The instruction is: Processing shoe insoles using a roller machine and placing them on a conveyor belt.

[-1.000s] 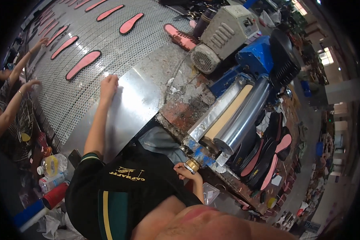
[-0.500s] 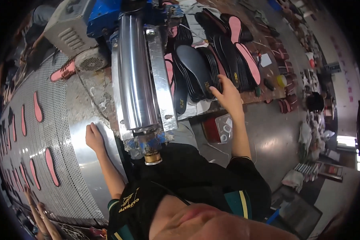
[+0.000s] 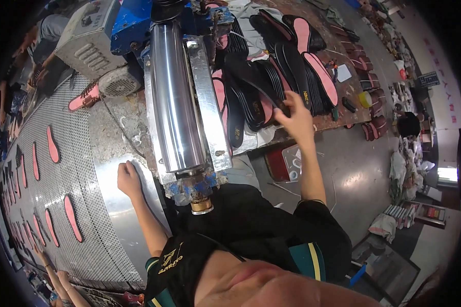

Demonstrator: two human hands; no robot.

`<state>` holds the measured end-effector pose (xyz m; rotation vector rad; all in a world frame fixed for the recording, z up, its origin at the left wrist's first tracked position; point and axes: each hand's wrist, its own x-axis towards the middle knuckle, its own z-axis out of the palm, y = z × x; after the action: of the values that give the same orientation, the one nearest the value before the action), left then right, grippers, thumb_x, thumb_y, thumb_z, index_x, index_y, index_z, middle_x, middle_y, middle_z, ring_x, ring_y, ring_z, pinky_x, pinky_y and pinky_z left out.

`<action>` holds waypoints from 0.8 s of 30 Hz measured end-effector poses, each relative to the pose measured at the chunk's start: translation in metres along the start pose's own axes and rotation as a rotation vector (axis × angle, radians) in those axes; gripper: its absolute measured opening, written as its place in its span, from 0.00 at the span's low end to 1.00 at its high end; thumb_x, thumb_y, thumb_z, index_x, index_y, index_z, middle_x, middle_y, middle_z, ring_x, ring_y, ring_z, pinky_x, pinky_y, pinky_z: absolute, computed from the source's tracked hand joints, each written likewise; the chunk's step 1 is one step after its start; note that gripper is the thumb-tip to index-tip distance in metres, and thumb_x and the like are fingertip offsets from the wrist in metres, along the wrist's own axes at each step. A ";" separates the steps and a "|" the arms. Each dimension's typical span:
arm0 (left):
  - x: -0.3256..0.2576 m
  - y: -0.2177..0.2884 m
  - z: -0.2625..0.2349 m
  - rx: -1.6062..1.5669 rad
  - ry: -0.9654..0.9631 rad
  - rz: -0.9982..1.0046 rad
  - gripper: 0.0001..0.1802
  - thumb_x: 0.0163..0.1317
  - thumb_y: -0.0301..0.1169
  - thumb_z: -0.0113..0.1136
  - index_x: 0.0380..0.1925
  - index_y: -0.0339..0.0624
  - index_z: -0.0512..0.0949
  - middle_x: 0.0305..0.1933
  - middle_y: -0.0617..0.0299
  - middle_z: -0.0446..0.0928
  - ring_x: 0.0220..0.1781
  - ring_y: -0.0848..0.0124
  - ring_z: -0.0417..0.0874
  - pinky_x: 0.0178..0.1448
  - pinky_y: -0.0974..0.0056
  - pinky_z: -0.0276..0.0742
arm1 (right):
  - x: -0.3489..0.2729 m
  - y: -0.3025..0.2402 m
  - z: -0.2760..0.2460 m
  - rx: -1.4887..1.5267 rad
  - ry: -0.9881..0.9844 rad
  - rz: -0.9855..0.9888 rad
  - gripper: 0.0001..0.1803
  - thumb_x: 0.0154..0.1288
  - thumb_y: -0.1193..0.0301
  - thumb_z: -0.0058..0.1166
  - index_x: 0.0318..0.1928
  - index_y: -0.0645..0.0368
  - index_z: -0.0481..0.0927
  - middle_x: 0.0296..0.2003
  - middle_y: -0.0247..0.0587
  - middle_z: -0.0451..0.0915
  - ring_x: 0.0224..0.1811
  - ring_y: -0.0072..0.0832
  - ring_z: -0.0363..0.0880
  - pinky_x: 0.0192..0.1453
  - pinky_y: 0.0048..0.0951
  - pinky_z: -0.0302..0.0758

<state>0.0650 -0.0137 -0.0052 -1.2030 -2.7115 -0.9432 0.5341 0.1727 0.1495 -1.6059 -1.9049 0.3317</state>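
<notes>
My right hand (image 3: 299, 123) pinches the near end of a black insole (image 3: 255, 79) between thumb and fingers. That insole is tilted, its far part raised over the stacks. Beneath and beside it are piles of black insoles (image 3: 288, 64), some with pink undersides turned up, like the pink-faced insole (image 3: 320, 77) on the right. My left hand (image 3: 129, 179) is curled closed at the metal sheet (image 3: 110, 197) along the conveyor's edge, with nothing visible in it. Between my hands stands a machine with a shiny steel roller (image 3: 174, 102).
On the left runs a mesh conveyor (image 3: 95, 225) carrying several pink insoles (image 3: 72, 217). A grey motor box (image 3: 87, 43) stands behind it. Another person's arms (image 3: 56, 276) reach in at lower left. A red box (image 3: 277, 165) sits below the worktable (image 3: 322, 123).
My right hand has closed on the top insole and tipped it up off its stack, uncovering the insoles below. My left hand stays closed by the metal sheet.
</notes>
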 end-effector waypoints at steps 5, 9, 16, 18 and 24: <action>0.003 0.001 0.003 -0.028 -0.012 -0.019 0.15 0.67 0.42 0.55 0.27 0.43 0.76 0.23 0.56 0.77 0.24 0.56 0.77 0.31 0.57 0.71 | 0.003 0.023 -0.047 0.534 0.071 0.000 0.28 0.56 0.75 0.62 0.59 0.58 0.73 0.51 0.36 0.80 0.42 0.16 0.79 0.38 0.12 0.69; 0.021 -0.020 0.004 -0.293 -0.142 -0.083 0.15 0.67 0.38 0.57 0.27 0.38 0.77 0.20 0.62 0.74 0.21 0.68 0.72 0.28 0.63 0.68 | 0.010 0.008 -0.081 0.585 -0.072 0.016 0.28 0.52 0.76 0.62 0.58 0.59 0.76 0.51 0.34 0.80 0.23 0.06 0.62 0.26 0.12 0.57; 0.079 0.093 -0.075 -0.834 -0.344 0.063 0.11 0.69 0.31 0.54 0.37 0.34 0.80 0.31 0.64 0.78 0.32 0.77 0.76 0.37 0.72 0.70 | 0.056 -0.065 -0.068 0.329 -0.296 -0.484 0.28 0.46 0.75 0.64 0.54 0.60 0.79 0.49 0.37 0.82 0.23 0.14 0.64 0.27 0.15 0.63; 0.090 0.144 -0.108 -0.899 -0.366 0.267 0.15 0.66 0.34 0.59 0.45 0.33 0.80 0.42 0.59 0.82 0.47 0.72 0.81 0.50 0.69 0.73 | 0.060 -0.082 -0.058 0.447 -0.308 -0.507 0.27 0.47 0.75 0.64 0.53 0.61 0.79 0.47 0.38 0.81 0.23 0.14 0.64 0.28 0.16 0.64; 0.117 0.225 -0.150 -0.618 -0.625 0.834 0.40 0.48 0.45 0.72 0.61 0.40 0.73 0.66 0.54 0.70 0.70 0.59 0.67 0.72 0.56 0.61 | 0.027 -0.090 -0.019 0.658 0.016 -0.538 0.23 0.50 0.82 0.66 0.49 0.62 0.78 0.48 0.40 0.77 0.29 0.17 0.74 0.36 0.18 0.72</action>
<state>0.1050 0.0996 0.2634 -2.8044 -1.7922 -1.4264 0.4714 0.1737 0.2223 -0.6437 -1.8580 0.6229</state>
